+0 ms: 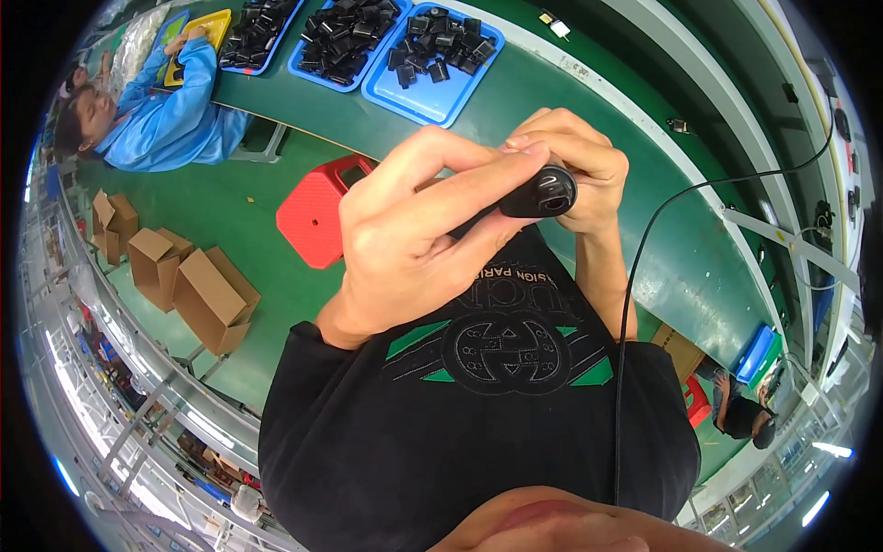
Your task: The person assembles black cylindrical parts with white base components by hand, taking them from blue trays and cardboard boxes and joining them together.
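Observation:
Close in front of my chest, my left hand (414, 225) pinches a small glossy black plastic piece (555, 190) between fingers and thumb. Its rounded end, with a small opening in it, points toward me. My right hand (579, 161) is closed against the far side of the same piece, fingers curled and thumb by my left fingertips. The rest of the piece is hidden behind my fingers. Beyond my hands, on the green table (552, 101), a blue tray (428, 99) holds several loose black plug-like parts (441, 46).
Another blue tray (321, 77) and further trays of black parts line the table to the left. A red stool (313, 216) stands below its edge, cardboard boxes (216, 299) on the floor. A co-worker in blue (184, 120) sits at far left. A black cable (635, 276) hangs at my right.

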Demonstrator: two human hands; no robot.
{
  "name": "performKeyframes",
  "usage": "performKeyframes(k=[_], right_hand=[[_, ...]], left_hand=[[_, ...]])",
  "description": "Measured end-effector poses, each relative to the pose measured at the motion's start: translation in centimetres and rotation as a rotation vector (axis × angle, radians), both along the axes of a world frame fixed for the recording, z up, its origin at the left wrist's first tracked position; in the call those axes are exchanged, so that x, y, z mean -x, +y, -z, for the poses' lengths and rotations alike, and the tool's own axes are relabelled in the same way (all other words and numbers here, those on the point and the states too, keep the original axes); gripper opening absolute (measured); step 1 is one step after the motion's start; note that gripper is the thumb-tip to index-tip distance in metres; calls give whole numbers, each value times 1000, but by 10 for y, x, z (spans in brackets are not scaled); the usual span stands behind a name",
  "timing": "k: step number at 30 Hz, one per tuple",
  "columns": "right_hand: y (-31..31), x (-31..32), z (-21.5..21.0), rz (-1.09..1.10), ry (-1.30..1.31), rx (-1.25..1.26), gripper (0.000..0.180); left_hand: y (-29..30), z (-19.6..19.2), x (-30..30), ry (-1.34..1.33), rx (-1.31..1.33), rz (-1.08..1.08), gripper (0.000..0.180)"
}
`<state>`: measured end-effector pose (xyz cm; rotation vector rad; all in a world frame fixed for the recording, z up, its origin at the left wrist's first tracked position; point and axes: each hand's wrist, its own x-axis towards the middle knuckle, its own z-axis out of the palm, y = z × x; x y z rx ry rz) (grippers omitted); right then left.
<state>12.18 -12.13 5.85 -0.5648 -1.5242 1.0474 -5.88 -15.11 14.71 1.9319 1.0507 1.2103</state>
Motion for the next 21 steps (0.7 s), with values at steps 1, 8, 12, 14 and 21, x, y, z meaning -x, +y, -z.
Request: performKeyframes(k=[1, 8, 12, 14, 21], right_hand=[[0, 0, 0, -11, 13, -6, 36], [-3, 5, -7, 11, 37, -18, 40], [-8, 6, -16, 73, -53, -11, 45], [-17, 7, -21, 143, -134, -15, 48], [-16, 18, 27, -65, 97, 746, 38]], left_hand=[[0, -1, 0, 3, -22, -1, 45], [4, 1, 0, -39, -91, 19, 52], [4, -4, 3, -17, -56, 20, 46], [2, -4, 6, -9, 74, 56, 43], [39, 90, 25, -622, 779, 106, 82]])
